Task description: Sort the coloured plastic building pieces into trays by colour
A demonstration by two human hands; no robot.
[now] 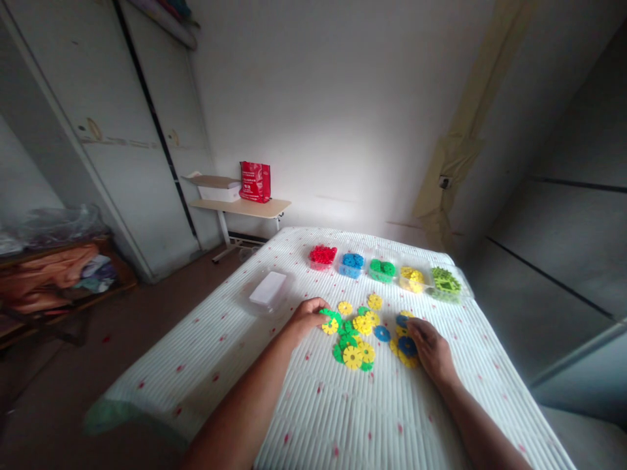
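Observation:
My left hand [309, 314] is closed at the left of a loose pile, thumb and fingers on a green notched plastic disc [333, 314]. A yellow disc [330, 326] shows just below its fingertips. Yellow and green discs [353, 356] lie overlapping in the middle of the quilted cover. My right hand [434, 347] curls over a smaller group at the right, where a blue disc [407, 346] rests among yellow ones. Its fingers are bent together and hide what they pinch. Between the groups lies a single blue disc [382, 333].
Clear tubs line the far side: red pieces [322, 255], blue discs [351, 264], green discs [383, 269], yellow discs [412, 279] and light-green pieces [445, 282]. A clear container [268, 291] with a white label sits at left. Behind, a small table [249, 207] bears a red bag [255, 182].

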